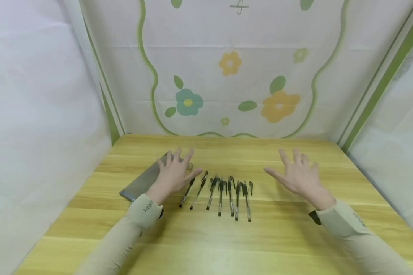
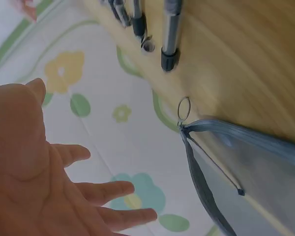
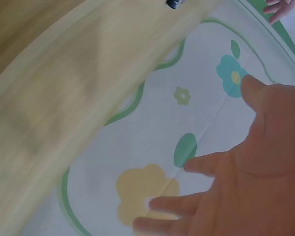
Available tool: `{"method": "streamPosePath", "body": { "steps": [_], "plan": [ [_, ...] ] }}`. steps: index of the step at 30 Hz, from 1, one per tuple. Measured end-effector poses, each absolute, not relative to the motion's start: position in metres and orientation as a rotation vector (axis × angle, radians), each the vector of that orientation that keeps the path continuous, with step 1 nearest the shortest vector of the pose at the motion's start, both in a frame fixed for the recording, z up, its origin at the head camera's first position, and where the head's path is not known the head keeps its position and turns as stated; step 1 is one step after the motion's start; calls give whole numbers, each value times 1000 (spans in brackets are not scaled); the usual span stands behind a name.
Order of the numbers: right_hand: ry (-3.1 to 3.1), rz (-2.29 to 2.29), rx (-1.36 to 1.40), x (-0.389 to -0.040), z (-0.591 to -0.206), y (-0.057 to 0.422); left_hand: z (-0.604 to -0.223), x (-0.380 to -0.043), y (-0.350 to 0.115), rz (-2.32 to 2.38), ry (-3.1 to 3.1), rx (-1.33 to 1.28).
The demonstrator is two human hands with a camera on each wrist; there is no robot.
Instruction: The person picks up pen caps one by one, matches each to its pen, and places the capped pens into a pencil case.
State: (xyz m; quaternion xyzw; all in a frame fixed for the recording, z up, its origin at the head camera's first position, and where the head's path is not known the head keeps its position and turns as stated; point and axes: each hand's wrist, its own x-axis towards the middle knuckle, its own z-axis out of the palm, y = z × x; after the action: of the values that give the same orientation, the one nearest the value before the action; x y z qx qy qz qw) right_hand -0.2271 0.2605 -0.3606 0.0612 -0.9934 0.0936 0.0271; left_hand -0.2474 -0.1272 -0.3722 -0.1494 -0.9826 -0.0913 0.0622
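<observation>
My left hand (image 1: 173, 173) hovers with spread fingers over a flat grey zip pouch (image 1: 142, 184) and beside the leftmost pen. In the left wrist view, the pouch (image 2: 255, 162) has a ring pull (image 2: 184, 109) at its zip, apart from the palm (image 2: 29, 167). Several clear-barrelled pens (image 1: 220, 202) with dark grips lie in a fanned row, and loose black caps (image 1: 251, 188) sit beside the tips of some. Right of the row, my right hand (image 1: 300, 176) is held above the table, fingers spread and palm (image 3: 255, 172) bare. Neither hand holds anything.
The wooden table (image 1: 206, 248) meets a white cloth backdrop (image 1: 206, 30) printed with flowers at its far edge. White cloth side walls (image 1: 44, 114) stand left and right. Dark bands (image 1: 314, 217) show at the sleeve cuffs.
</observation>
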Motion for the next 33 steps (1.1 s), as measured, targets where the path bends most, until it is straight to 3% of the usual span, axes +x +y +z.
{"method": "streamPosePath", "body": {
  "steps": [8,13,22,33],
  "plan": [
    [-2702,305,800,-245,-371,257,-377,-236,-136,-410,-2854,-652],
    [-2555,484,1065,-253,-377,240,-385,-233,-142,-784,-2836,-708],
    [-2550,829,1114,-260,-383,234,-396,-240,-166,-1558,-2753,-436],
    [-2776,1304,977,-290,-381,225,-401,-242,-160,-1579,-2779,-279]
  ]
}}
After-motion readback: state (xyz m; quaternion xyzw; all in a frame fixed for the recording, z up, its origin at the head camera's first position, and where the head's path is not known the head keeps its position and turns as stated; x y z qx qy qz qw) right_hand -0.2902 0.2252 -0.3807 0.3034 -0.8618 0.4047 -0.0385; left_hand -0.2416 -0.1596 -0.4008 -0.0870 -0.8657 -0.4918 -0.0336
